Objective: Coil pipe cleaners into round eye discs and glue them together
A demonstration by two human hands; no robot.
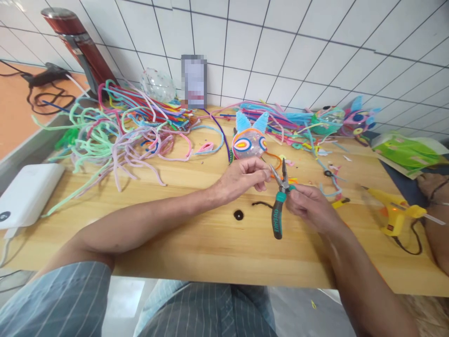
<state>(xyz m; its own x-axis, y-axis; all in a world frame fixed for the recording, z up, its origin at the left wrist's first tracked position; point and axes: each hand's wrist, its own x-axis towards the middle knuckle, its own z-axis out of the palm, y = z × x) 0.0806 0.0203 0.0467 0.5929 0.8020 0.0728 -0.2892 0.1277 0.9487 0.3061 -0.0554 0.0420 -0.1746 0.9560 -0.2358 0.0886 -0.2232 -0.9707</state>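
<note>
My right hand [308, 206] grips one handle of a pair of needle-nose pliers [279, 210] with black and green handles. Their jaws stand apart and point away from me. Close to the jaw tips, my left hand [245, 178] is closed in a pinch; whatever lies between its fingertips is too small to make out. Just beyond it sits a clear ball figure [249, 142] with blue fuzzy ears and ringed eyes. A black disc [238, 215] and a short dark pipe cleaner [262, 204] lie on the wooden table [196, 238] nearer me.
Pipe cleaners [115, 135] heap up at left, beside a white power bank [30, 194] and a red flask [80, 47]. A phone [195, 82] leans on the tiled wall. At right lies a yellow glue gun [396, 210], next to another person's arm [437, 224].
</note>
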